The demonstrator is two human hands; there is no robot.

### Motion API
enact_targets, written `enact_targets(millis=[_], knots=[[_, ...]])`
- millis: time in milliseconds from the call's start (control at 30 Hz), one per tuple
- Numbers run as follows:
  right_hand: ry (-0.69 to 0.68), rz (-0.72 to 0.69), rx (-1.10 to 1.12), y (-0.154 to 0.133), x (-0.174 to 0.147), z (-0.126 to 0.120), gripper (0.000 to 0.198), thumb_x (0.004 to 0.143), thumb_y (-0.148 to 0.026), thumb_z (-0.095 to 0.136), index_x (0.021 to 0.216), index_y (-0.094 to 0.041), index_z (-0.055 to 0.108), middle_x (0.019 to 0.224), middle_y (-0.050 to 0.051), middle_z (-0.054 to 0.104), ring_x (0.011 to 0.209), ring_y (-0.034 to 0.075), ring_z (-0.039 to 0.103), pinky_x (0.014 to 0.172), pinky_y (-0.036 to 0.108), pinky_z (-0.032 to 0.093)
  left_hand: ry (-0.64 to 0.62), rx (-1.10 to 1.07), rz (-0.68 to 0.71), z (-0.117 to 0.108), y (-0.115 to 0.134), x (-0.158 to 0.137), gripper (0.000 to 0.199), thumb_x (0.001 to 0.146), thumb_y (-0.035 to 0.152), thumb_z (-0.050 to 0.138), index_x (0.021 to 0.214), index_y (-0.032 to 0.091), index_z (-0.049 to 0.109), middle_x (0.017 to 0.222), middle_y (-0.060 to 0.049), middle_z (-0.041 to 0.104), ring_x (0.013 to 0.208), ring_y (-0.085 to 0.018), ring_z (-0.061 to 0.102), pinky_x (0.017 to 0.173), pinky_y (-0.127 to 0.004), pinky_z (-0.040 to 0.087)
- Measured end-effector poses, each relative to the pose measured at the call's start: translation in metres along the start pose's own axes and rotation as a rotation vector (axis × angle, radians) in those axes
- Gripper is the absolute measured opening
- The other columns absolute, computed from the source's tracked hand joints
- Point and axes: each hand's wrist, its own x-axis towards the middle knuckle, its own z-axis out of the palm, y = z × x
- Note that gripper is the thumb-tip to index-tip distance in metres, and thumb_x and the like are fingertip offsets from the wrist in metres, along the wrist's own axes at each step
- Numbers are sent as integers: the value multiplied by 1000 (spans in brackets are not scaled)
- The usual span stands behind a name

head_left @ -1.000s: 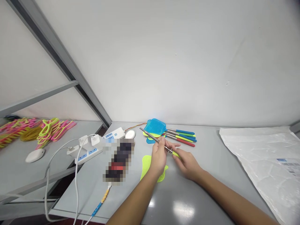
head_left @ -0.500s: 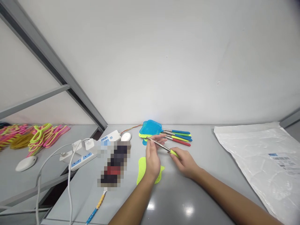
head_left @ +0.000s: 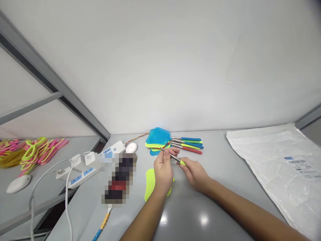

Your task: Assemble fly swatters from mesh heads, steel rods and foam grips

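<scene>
While a pale wall rises behind everything, a grey worktop lies before it, and I take the two hands as the centre of the clock. At three o'clock lies a large white package, which bears a printed label. At twelve o'clock, close to the wall, several swatters lie in one pile, with blue and yellow-green mesh at their left and their coloured handles at the right. At nine o'clock, well apart, a white power strip carries plugs and cables; nearer, in the same direction, is an object blurred by large pixels.

The right hand is closed around the green handle of a metal rod. The left hand grips this rod near its thin end, with the thumb upon it; the rod points toward ten o'clock. At eight o'clock, a yellow-green mesh head lies flat, partly covered by the left hand and forearm. Smallest, a round white device sits at ten o'clock.
</scene>
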Motion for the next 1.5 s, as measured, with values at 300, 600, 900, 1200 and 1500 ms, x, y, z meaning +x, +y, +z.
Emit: enact_targets(millis=[300,600,900,1200,1500], knots=[[-1,18,38,-9,2,2,22,99,-32,34,105,-23,52,86,3,65,70,16,59,63,26,40,-19,42,-57,2,2,-6,34,97,44,40,82,17,56,97,-9,70,95,-20,64,82,-33,48],[-40,105,-6,-2,2,0,24,99,-39,33,95,-22,49,66,-2,57,58,15,52,55,25,34,-223,321,-91,-9,16,6,34,97,40,41,97,17,67,106,-8,71,102,-20,63,92,-33,44],[-84,84,-108,10,4,-7,33,97,-46,36,75,-23,43,62,-4,50,58,14,48,57,26,30,-344,935,104,-53,38,-9,35,98,37,39,122,24,59,124,-5,61,119,-21,51,102,-39,38],[-89,45,-234,14,4,-5,39,98,-46,31,69,-22,39,61,-3,50,58,14,47,56,26,27,-437,1415,62,-95,16,-64,83,79,66,56,147,27,29,156,-9,23,142,-34,18,112,-56,15],[-121,-55,-412,11,-3,5,37,97,-46,33,76,-22,53,66,0,59,59,15,53,55,27,29,-321,1364,145,-94,14,-68,80,72,61,65,140,26,40,139,-11,44,129,-36,33,108,-56,24]])
